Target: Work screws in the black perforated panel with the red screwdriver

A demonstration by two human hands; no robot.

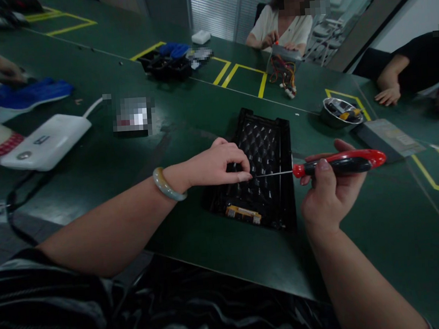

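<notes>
A black plastic casing with a diamond-textured surface [266, 149] lies flat on the green workbench [387, 223]. A small gold-coloured connector strip [244, 214] sits at its near end. My left hand [219, 164] rests over the casing, with the fingertips pinched together on something too small to make out. My right hand [330, 187] grips a red-and-black screwdriver [338, 163] by the handle. Its thin steel shaft [274, 174] points left across the casing, and the tip ends close to my left fingertips.
A steel bowl with small tools [341, 112] stands to the right. Beyond the casing lie a power supply with coloured wires [282, 71] and a black tray [165, 63]. A white device [45, 143] lies left. Co-workers sit around the bench.
</notes>
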